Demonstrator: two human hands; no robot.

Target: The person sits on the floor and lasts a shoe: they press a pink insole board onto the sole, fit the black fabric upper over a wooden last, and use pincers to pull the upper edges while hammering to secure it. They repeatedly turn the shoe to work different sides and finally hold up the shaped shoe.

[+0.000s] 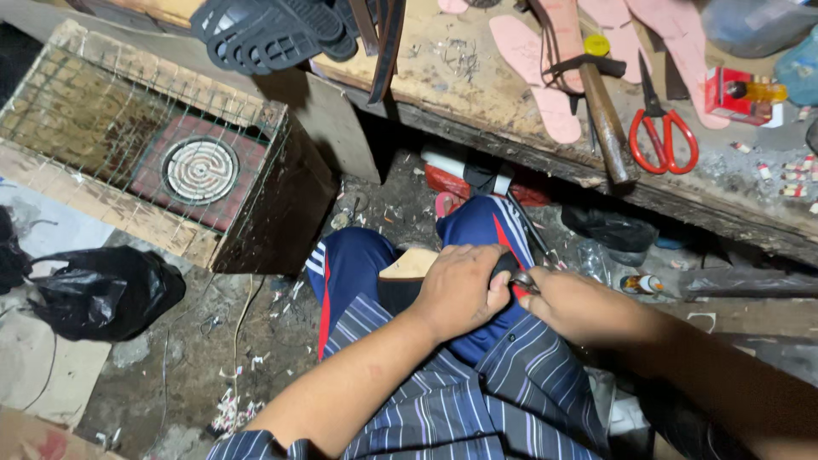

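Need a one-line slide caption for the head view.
Seated person's left hand presses a dark shoe piece on the lap while the right hand works a metal tool, below a cluttered workbench.

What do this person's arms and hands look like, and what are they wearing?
Both hands are bare: no gloves, rings or watch show on the left hand or the right hand. The forearms are uncovered. A dark blue-grey striped shirt with thin pale lines appears short-sleeved or rolled up.
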